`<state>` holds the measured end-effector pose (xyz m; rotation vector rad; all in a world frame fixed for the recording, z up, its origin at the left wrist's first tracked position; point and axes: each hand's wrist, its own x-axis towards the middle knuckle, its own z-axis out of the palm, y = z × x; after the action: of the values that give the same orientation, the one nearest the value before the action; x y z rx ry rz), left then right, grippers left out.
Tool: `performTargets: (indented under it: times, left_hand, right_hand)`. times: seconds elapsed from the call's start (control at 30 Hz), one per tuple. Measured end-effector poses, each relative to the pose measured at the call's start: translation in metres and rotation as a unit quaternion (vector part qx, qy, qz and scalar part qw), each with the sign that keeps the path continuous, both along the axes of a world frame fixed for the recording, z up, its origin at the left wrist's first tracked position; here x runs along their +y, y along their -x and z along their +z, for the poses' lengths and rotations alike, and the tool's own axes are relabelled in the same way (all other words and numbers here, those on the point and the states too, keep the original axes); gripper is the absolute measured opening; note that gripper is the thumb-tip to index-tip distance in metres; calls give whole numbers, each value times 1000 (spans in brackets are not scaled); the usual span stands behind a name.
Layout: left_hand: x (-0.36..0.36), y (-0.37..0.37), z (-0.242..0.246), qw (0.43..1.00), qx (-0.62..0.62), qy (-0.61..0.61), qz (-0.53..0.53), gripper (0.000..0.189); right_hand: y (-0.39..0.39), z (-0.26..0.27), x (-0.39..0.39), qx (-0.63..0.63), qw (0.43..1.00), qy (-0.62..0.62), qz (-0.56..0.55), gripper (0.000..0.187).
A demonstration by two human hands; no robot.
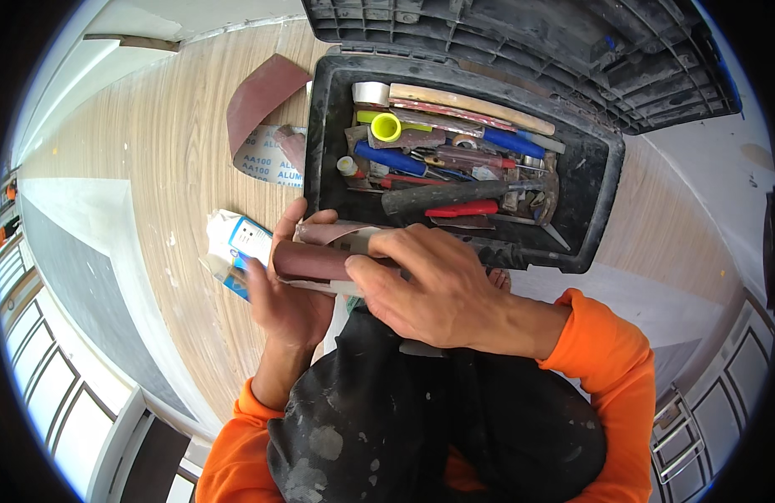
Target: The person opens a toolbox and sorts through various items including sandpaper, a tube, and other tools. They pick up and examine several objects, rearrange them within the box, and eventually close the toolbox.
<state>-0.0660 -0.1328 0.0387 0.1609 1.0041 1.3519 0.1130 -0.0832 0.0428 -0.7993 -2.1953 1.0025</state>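
A curled sheet of reddish-brown sandpaper (318, 261) lies between my two hands, in front of the toolbox. My left hand (293, 295) supports its left end from beneath, with the thumb off to the side and the fingertips up behind it. My right hand (431, 283) grips the right part of the roll from above, covering that end. Pale strips show along the near side and behind the roll; what they belong to is partly hidden. Just left of my left hand, a blue and white package (246, 242) rests on the floor.
An open black plastic toolbox (598, 188) holds a hammer (450, 196), a wooden handle (469, 107), a yellow cup-shaped piece (386, 127) and blue-handled tools. Its ribbed lid (551, 44) leans back. More sandpaper (261, 100) lies left of the box on the wood-patterned floor (173, 126).
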Motion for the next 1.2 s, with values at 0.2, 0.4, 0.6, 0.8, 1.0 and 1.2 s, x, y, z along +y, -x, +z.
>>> performTargets:
  times: [0.2, 0.4, 0.6, 0.8, 1.0, 1.2]
  left_hand:
    - [23, 64, -25, 950, 298, 29, 90, 61]
    - [80, 110, -76, 636, 761, 98, -77, 60]
    - [102, 89, -103, 548, 817, 92, -153, 61]
    - [95, 87, -93, 613, 779, 73, -109, 73]
    - [84, 86, -67, 601, 792, 82, -68, 71]
    - [51, 28, 12, 883, 383, -211, -171, 51]
  right_hand:
    - [-11, -28, 37, 3, 992, 49, -116, 17]
    - [9, -66, 85, -427, 904, 7, 4, 12]
    - [8, -89, 90, -430, 903, -2, -17, 13]
    - [-20, -29, 64, -93, 975, 12, -199, 15]
    - [-68, -33, 64, -35, 935, 170, -308, 12]
    - [-25, 6, 31, 111, 931, 334, -103, 17]
